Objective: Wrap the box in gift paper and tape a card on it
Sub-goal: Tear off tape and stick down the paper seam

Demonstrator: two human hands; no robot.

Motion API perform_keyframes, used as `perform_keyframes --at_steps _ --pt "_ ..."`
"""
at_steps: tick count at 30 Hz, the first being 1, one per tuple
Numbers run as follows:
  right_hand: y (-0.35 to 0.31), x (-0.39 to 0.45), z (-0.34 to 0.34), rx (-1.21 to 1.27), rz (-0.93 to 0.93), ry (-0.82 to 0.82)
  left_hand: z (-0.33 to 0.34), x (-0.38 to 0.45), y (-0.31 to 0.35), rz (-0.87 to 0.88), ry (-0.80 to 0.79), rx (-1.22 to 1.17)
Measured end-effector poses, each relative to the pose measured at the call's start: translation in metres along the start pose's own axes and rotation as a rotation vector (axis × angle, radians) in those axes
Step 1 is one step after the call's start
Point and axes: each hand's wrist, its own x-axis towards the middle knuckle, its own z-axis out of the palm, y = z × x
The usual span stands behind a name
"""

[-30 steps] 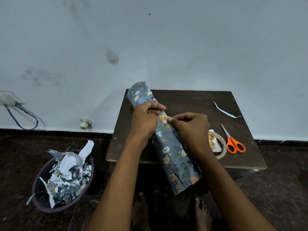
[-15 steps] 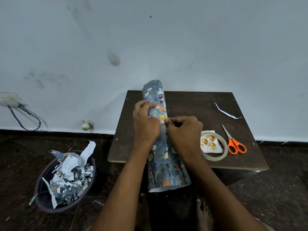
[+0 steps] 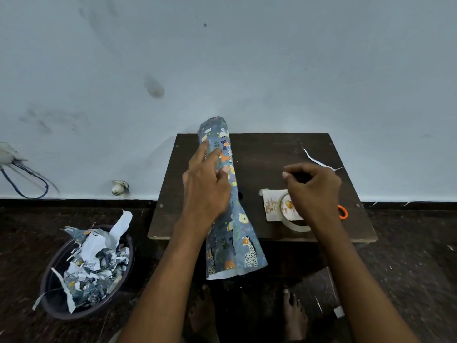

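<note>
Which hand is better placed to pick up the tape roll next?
The right hand. It hovers just above the tape roll and holds nothing visible, while the left hand rests on the wrapped paper tube.

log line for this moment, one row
left hand: flat on gift paper roll | right hand: curled above card and tape ring | box: unseen

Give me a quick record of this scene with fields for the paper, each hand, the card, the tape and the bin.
paper: wrapped gift paper, lengthwise on table, near end overhanging
left hand: fingers straight, resting on paper
right hand: curled above card, contents unclear
card: flat on table, under tape roll
scissors: mostly hidden
bin: on floor, holds paper scraps
</note>
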Motion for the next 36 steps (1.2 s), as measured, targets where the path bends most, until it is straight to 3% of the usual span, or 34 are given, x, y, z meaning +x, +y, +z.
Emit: perform_keyframes --at_steps 2,7,11,13,17,26,30,36 --pt "0.010 0.000 -0.018 -0.039 0.020 -0.007 0.001 -0.002 0.006 0.053 0.029 -0.045" --pt "0.024 -0.006 -0.040 -0.229 -0.008 -0.211 0.017 -0.011 0.025 0.169 0.038 -0.092" --pt "0.036 -0.012 -0.044 -0.298 0.017 -0.128 0.025 -0.014 0.034 0.228 -0.009 -0.067" --pt "0.041 -0.014 -0.049 -0.331 -0.026 -0.099 0.028 -0.014 0.038 0.242 -0.040 -0.071" --pt "0.040 -0.021 -0.041 -0.500 -0.179 -0.291 0.033 -0.015 0.041 0.253 -0.094 -0.105" --pt "0.027 -0.024 -0.031 -0.570 -0.198 -0.447 0.036 -0.016 0.041 0.219 -0.132 -0.123" --pt "0.024 -0.025 -0.033 -0.424 -0.148 -0.370 0.035 -0.016 0.043 0.196 -0.131 -0.155" --pt "0.016 -0.020 -0.038 -0.229 -0.112 -0.129 0.032 -0.013 0.047 0.129 -0.102 -0.268"
